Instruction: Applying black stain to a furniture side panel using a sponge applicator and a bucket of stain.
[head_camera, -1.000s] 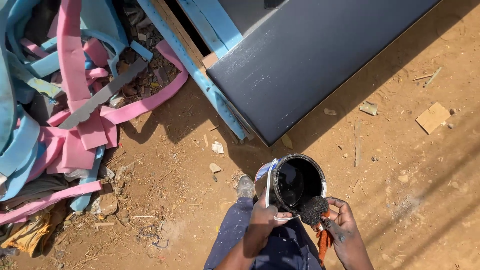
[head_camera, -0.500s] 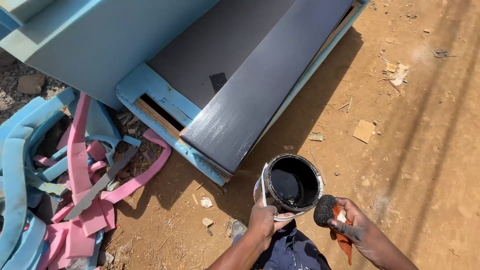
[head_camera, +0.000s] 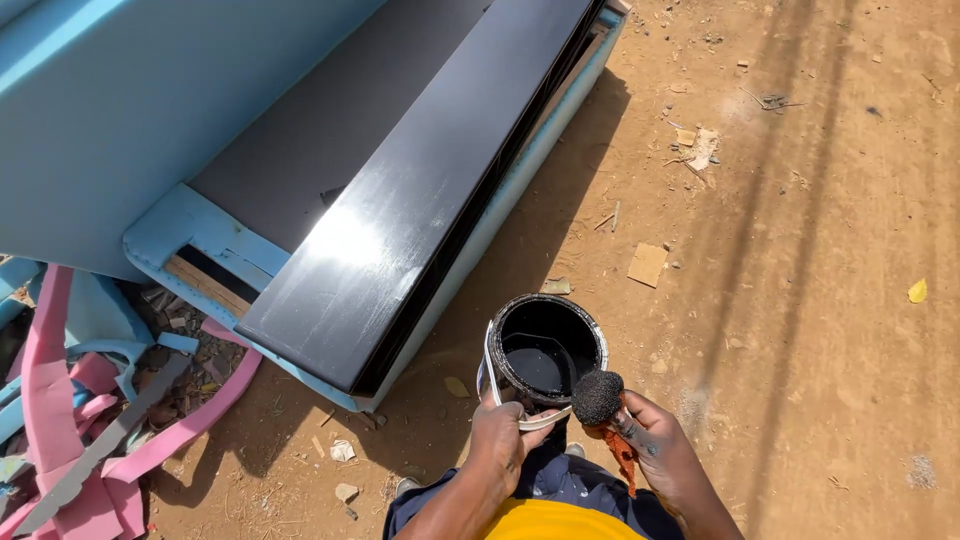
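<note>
My left hand grips the near rim and handle of a round paint can with black paint inside. My right hand holds a black-soaked sponge with an orange rag beneath it, right at the can's near edge. Just left of the can lies a long, glossy black-painted panel on a light blue frame, running diagonally away from me. The sponge is above the can's rim and apart from the panel.
Pink and blue foam strips are piled at the lower left. Bare brown dirt with scattered wood chips, a small cardboard scrap and a yellow leaf spreads to the right. My dark trousers and yellow shirt show at the bottom.
The view has swung right and up, so the foam pile slid left and the black panel now fills the upper left. Both hands keep the can and sponge, shifted slightly lower.
</note>
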